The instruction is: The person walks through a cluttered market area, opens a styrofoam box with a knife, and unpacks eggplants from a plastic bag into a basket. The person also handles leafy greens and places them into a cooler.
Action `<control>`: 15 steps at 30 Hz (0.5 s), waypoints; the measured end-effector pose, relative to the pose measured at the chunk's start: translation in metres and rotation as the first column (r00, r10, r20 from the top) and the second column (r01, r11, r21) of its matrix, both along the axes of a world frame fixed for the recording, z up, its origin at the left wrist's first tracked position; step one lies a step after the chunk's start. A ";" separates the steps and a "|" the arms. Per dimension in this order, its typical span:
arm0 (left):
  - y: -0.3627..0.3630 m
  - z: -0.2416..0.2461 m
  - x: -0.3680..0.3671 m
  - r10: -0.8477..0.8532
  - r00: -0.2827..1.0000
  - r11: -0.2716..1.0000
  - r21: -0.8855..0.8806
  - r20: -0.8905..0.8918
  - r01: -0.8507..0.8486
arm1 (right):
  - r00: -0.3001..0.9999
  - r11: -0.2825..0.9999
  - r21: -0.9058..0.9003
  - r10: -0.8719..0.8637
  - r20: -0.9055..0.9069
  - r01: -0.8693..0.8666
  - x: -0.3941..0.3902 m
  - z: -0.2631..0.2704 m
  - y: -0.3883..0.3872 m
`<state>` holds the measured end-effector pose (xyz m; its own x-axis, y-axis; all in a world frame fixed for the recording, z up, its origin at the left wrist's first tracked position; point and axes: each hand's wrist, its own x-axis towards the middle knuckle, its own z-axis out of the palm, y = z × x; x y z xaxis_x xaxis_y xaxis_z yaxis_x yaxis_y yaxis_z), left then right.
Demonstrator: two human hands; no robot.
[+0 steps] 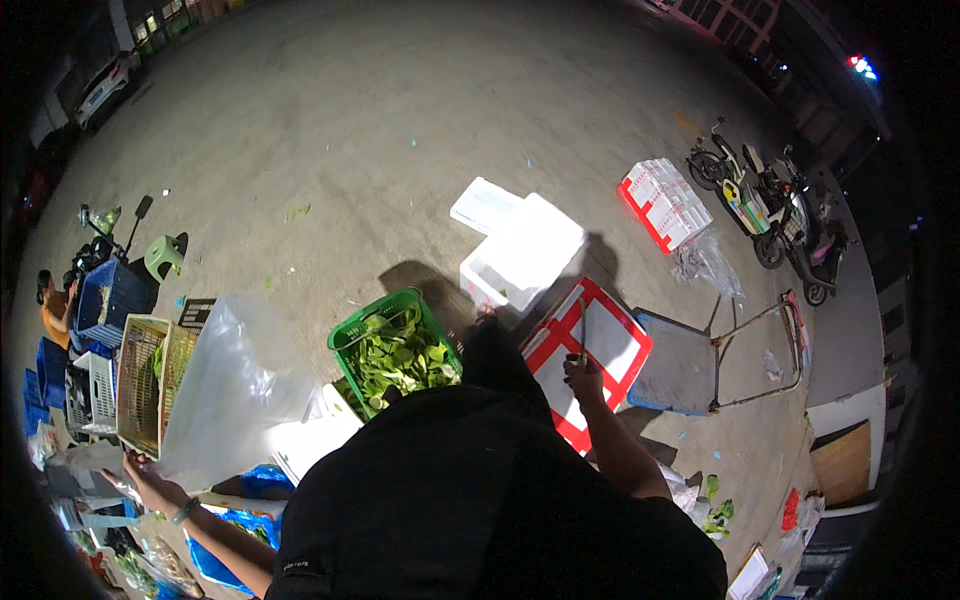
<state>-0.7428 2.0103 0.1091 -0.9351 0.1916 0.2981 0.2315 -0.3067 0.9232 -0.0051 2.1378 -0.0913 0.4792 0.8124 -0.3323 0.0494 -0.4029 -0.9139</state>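
Observation:
My left hand [154, 484] reaches out at the lower left, by the lower end of a yellow plastic crate [139, 386]. A clear plastic bag [244, 390] spreads beside these fingers; whether they grip it, I cannot tell. My right hand [585, 377] is closed around a thin, slightly curved tool [583, 322], possibly a knife, pointing away from me. Beneath this hand lies a white foam box with red tape [551, 341]. Between my hands stands a green plastic basket [345, 356] full of leafy greens [401, 352].
An open white foam box [491, 281] lies ahead, near a lid [484, 206]. At right are a platform cart [671, 364], stacked foam boxes [664, 202] and parked scooters [772, 202]. Blue crates [112, 300], a green stool [161, 259] and a person [54, 311] are at left.

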 end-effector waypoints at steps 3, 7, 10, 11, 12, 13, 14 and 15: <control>0.046 -0.005 0.019 -0.023 0.997 0.995 -0.098 -0.074 0.015 | 0.998 0.998 -0.025 0.057 -0.040 -0.058 0.002 -0.013 0.027; 0.171 -0.002 0.090 -0.138 0.988 0.966 -0.232 -0.071 0.118 | 0.983 0.985 -0.049 0.168 0.071 -0.165 0.031 -0.033 0.076; 0.295 0.012 0.182 -0.443 0.859 0.896 -0.163 -0.257 0.413 | 0.962 0.973 -0.111 0.220 0.163 -0.204 0.070 -0.050 0.124; 0.337 0.016 0.217 -0.495 0.832 0.869 -0.155 -0.250 0.471 | 0.937 0.969 -0.167 0.223 0.269 -0.183 0.083 -0.059 0.144; 0.374 0.024 0.248 -0.548 0.793 0.836 -0.184 -0.265 0.516 | 0.967 0.977 -0.137 0.184 0.174 -0.161 0.099 -0.067 0.163; 0.417 0.031 0.279 -0.561 0.797 0.826 -0.198 -0.221 0.527 | 0.908 0.948 -0.269 0.258 0.330 -0.172 0.118 -0.072 0.182; 0.458 0.041 0.306 -0.612 0.744 0.791 -0.199 -0.268 0.578 | 0.891 0.942 -0.275 0.286 0.354 -0.193 0.133 -0.076 0.190; 0.499 0.048 0.335 -0.640 0.728 0.768 -0.220 -0.247 0.601 | 0.873 0.929 -0.321 0.305 0.381 -0.184 0.149 -0.080 0.212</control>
